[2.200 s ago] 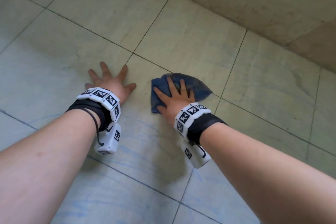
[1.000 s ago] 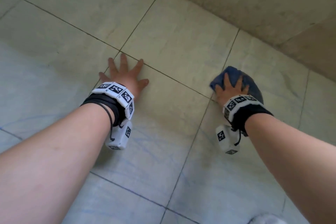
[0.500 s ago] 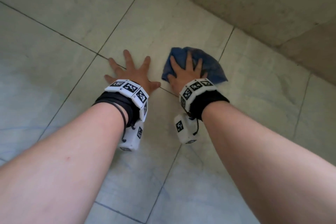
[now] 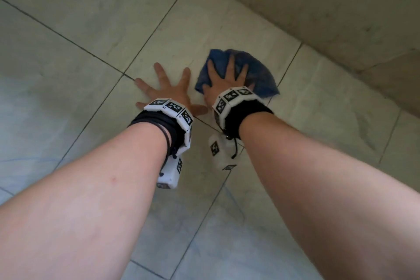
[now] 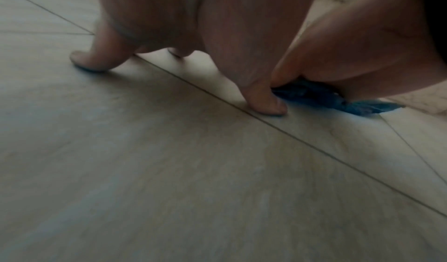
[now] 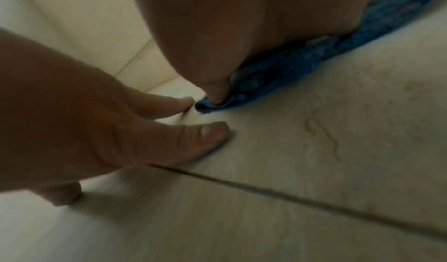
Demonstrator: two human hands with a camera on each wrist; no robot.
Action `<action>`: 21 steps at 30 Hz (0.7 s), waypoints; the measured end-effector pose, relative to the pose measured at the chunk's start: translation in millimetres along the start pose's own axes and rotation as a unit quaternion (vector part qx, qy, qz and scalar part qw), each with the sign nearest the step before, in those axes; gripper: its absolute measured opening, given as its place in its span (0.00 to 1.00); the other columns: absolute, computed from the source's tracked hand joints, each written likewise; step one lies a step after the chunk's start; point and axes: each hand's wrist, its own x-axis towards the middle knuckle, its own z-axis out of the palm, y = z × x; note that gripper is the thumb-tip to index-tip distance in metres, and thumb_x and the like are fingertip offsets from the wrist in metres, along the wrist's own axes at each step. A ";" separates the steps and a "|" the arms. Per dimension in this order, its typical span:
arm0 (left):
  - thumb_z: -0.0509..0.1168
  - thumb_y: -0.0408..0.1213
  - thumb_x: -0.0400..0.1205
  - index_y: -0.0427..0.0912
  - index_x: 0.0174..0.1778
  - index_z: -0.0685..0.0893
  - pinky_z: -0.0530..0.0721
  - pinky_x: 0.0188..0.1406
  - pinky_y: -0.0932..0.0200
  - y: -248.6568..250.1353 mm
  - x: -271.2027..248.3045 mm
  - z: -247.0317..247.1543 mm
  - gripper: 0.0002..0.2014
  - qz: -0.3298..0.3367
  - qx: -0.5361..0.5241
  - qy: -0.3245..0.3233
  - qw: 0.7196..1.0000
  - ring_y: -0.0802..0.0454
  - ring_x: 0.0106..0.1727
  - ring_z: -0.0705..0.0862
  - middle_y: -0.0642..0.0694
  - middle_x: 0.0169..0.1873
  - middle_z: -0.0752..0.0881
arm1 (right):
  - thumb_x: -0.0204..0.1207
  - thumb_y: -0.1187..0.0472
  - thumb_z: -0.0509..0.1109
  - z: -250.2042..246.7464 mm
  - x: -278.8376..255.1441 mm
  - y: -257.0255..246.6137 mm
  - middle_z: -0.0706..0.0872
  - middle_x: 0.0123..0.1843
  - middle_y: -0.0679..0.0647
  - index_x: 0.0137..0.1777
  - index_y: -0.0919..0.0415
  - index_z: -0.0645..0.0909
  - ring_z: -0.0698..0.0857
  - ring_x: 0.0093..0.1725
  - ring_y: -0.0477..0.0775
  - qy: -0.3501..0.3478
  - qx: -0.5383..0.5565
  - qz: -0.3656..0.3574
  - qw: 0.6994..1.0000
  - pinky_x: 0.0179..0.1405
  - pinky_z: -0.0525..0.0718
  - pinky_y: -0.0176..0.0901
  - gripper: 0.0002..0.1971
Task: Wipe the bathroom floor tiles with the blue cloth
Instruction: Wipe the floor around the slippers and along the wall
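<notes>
A crumpled blue cloth (image 4: 259,75) lies on the pale green floor tiles (image 4: 91,18) near the wall. My right hand (image 4: 225,79) presses flat on it with fingers spread and straight; its palm hides the cloth's middle. The cloth's edge (image 6: 290,69) shows under that palm in the right wrist view and behind my thumb (image 5: 319,94) in the left wrist view. My left hand (image 4: 168,88) rests flat on the bare tile just left of the cloth, fingers splayed, holding nothing, its thumb close to the right hand.
A beige wall base (image 4: 318,7) runs diagonally across the upper right, just beyond the cloth. Dark grout lines (image 4: 145,45) cross the floor. A thin curled hair or thread (image 6: 321,132) lies on the tile by the right hand.
Over the last second the right hand slid the cloth leftward from the right-hand tile to beside the left hand. In the last half second both hands barely shifted.
</notes>
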 end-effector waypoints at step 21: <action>0.65 0.73 0.73 0.69 0.84 0.38 0.47 0.76 0.19 -9.8 -2.7 3.0 0.52 0.038 0.004 0.026 0.999 0.26 0.83 0.31 0.42 0.84 0.27 | 0.88 0.41 0.45 1.6 -0.4 104.5 0.29 0.86 0.52 0.85 0.38 0.37 0.35 0.85 0.66 0.065 0.000 0.106 0.992 0.81 0.44 0.72 0.30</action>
